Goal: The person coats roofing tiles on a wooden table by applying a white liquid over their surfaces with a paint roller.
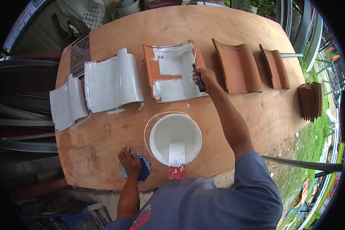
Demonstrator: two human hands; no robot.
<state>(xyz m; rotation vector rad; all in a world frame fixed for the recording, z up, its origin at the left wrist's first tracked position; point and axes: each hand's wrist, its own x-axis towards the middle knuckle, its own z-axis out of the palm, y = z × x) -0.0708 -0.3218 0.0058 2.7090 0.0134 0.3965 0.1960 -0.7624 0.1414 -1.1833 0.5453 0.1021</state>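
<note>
The right hand (206, 79) grips a likely light, stiff roller (186, 48) by its black handle (201, 86), the surest hold, as the half-open left hand (130, 161) rests on a blue pad (145, 172) beside the worktop's (222, 157) near edge.

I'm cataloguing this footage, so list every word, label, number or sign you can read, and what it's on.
None reads with certainty.
Shirt: red and white lettering, partly hidden, unreadable.
Wooden board: faint stamp, too blurred.
Dark printed patch at the board's left: light letters, unreadable.
</note>
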